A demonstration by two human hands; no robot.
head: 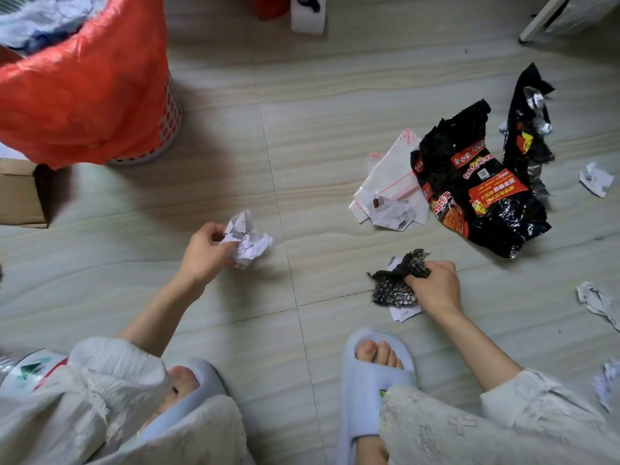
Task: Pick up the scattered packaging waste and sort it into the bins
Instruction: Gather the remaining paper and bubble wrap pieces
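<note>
My left hand grips a crumpled white paper ball just above the floor, left of centre. My right hand is closed on a piece of black bubble wrap that lies over a white paper slip. Farther back on the right lie a large black noodle wrapper, a second black wrapper and a clear zip bag with a small paper tag. A bin lined with an orange bag stands at the back left, holding pale crumpled waste.
A cardboard box sits at the left edge beside the bin. Crumpled paper scraps lie along the right side of the tiled floor. My feet in pale slippers are at the bottom. A white foam block stands at the back.
</note>
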